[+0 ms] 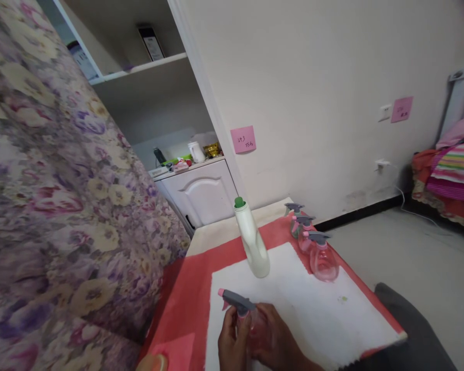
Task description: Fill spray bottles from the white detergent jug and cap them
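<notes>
Pink clear spray bottle (261, 334) with grey trigger head (237, 300) in both hands, over the white sheet (305, 314) near the surface's near edge; can't tell whether its base touches down. Left hand (233, 340): grip clamped on the bottle at its neck, just under the trigger head. Right hand (282, 337): grip clamped around the body from the other side. Pink nozzle points toward the surface's left edge. Beyond the hands, white jug (253, 245) with green cap (238, 202) stands upright at the sheet's far edge, apart from both hands. Three more spray bottles line the surface's right edge, running to the far right corner: nearest one pink (325, 265), middle one pink (305, 242), farthest one greenish, partly hidden. Small green mark on the sheet toward the right edge. Red covering (189, 288) lies under the sheet, surface (209, 239) bare cream at the far left corner. Near left corner: pink paper (178, 353), plus a round orange item (153, 362) cut off by the frame. Floral curtain (62, 206) left, white cabinet (203, 190) behind, bed (454, 170) far right.
</notes>
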The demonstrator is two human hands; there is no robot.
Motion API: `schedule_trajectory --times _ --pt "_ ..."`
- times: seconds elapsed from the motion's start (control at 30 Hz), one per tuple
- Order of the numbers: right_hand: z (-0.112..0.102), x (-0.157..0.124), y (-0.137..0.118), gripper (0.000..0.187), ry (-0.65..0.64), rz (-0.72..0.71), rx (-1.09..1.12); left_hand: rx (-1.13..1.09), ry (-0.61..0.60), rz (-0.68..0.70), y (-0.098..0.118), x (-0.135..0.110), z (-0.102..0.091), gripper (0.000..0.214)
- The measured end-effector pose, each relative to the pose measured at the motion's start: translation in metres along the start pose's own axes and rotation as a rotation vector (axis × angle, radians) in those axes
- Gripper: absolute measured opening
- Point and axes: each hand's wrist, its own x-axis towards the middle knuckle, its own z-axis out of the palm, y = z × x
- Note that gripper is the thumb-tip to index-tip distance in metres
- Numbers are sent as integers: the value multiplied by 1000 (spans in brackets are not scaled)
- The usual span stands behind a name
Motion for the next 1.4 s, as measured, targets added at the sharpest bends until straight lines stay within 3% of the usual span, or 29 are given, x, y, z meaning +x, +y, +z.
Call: schedule_trajectory --times 0.2,0.4,0.67,0.8,1.0,1.4 --pt "1 0 1 80 0 -4 13 -26 75 34 -1 2 4 45" --pt "4 -1 3 81 18 15 19 -16 16 18 2 -1 3 46" --pt "1 1 1 83 5 1 -13 -20 137 59 10 -1 11 38" --pt "1 0 1 84 -1 2 4 -23 126 49 10 -2 11 41" --pt "-1 0 -3 84 -2 19 13 64 -5 19 13 -5 0 48" --pt "2 0 3 82 4 -1 19 -8 93 61 2 3 7 41"
